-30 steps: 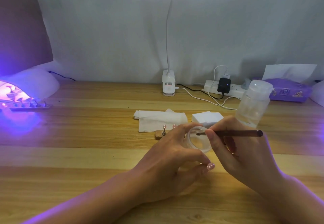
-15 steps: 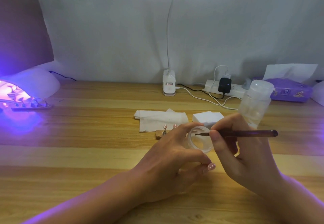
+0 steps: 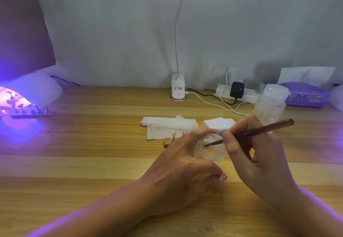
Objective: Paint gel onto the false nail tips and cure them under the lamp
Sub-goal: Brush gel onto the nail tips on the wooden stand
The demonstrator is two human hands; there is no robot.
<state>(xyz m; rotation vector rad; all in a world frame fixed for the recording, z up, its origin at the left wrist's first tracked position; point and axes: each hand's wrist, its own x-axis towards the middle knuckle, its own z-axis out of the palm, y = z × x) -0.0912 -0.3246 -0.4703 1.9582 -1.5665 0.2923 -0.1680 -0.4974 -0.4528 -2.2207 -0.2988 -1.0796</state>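
In the middle of the frame, the left hand (image 3: 178,164) curls its thumb and fingers round a small clear pot (image 3: 211,148). It tips the pot's open mouth toward the person, likely so the gel inside is easy to see and reach. The right hand (image 3: 256,158) pinches a thin brush (image 3: 263,130) like a pencil. The brush's dark tip pokes into the pot's mouth, so this looks like picking up gel. Just behind the left hand, a few nail tips (image 3: 174,134) stand on a little wooden stand (image 3: 167,141), close enough to paint next, I think. At the left edge of the frame, a strip of more tips (image 3: 33,112) sits at the mouth of the white curing lamp (image 3: 37,88), which glows purple, probably to harden their gel. A folded tissue (image 3: 167,125) and a white block (image 3: 217,122) lie on the table (image 3: 92,153) just above the hands, handy for wiping.
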